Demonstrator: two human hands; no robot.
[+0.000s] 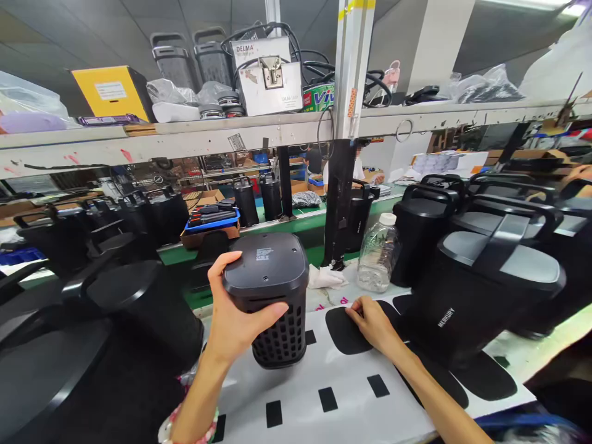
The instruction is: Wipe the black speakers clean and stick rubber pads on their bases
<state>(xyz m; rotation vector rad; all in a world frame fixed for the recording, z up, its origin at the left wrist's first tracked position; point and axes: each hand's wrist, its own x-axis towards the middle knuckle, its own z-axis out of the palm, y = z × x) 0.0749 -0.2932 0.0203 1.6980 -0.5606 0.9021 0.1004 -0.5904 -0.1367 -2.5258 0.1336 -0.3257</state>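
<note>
My left hand (235, 317) is wrapped round a black canister-shaped device (277, 271). Its flat base faces up, showing a small printed label and screws, and its side has a perforated grille. At the white work surface (342, 419), my right hand (372, 324) pinches the edge of a thin black rounded pad (346, 333). More such pads (485, 376) lie partly under a black handled canister (467, 296) marked MERKURY at the right. Small black squares (328, 399) are spread over the white surface.
Black handled canisters (139, 296) crowd the left side. A clear bottle (378, 253) and crumpled white tissue (326, 277) stand behind the pads. A dark post (339, 203) and an overhead shelf (194, 139) rise in front. People are partly visible in the background.
</note>
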